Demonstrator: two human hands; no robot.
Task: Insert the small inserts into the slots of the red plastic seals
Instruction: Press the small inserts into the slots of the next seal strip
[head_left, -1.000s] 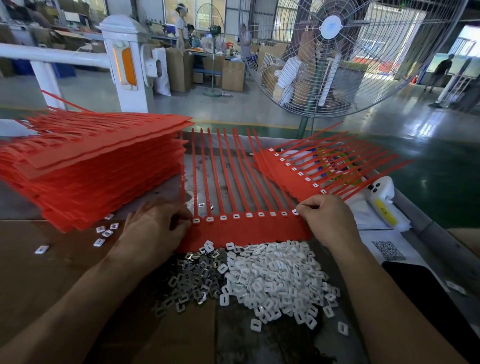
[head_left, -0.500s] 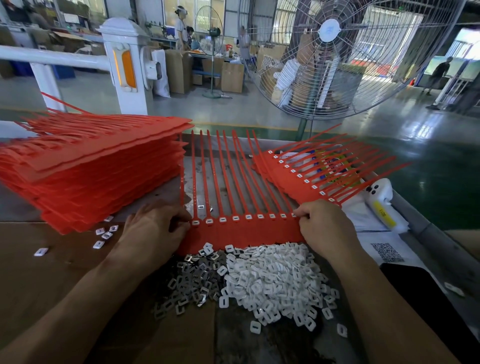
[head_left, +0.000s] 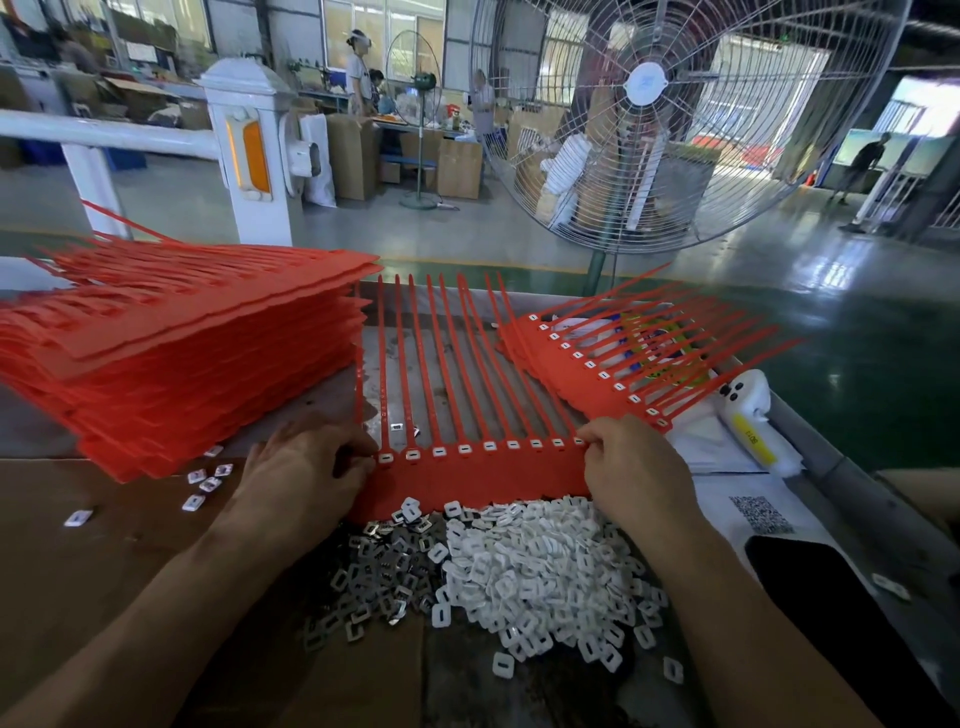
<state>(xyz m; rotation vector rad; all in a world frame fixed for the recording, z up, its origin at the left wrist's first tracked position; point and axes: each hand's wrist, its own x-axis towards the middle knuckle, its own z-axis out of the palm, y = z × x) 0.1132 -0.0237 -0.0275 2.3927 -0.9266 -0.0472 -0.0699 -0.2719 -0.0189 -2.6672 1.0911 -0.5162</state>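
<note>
— What's past the bench?
— A big wire-caged fan (head_left: 644, 85), a white post (head_left: 249, 150) on the left, glossy green floor (head_left: 857, 332).
— Farther back?
— Stacked cardboard boxes (head_left: 457, 169), bright windows (head_left: 384, 31).

Left stack (head_left: 171, 358) cut off leftward.

Bright daylight, wide-angle edge warp, sharp.

Two hands (head_left: 306, 467), three seal stacks (head_left: 171, 353)
</note>
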